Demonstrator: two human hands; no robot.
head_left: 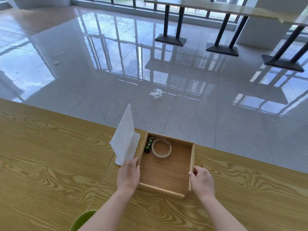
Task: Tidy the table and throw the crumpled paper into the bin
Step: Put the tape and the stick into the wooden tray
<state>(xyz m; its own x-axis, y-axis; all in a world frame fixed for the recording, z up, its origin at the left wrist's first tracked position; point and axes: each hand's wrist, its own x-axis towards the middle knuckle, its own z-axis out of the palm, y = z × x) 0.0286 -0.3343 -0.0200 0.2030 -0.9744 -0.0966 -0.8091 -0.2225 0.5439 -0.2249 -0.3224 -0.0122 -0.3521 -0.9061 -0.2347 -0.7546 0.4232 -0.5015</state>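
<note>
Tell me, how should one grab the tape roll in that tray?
From straight above, pinch the tape roll by its right-hand wall, finger in the hole, thumb outside. It lies flat in the wooden tray, hole up; a black-green pack crowds its left.

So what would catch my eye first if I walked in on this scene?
Probably the left hand and right hand gripping opposite sides of a wooden tray near the far edge of the table, a tape roll and a small black-and-green item in its far left corner. Then the white sign stand upright just left of it, and a crumpled clear wrapper on the glossy floor beyond.
</note>
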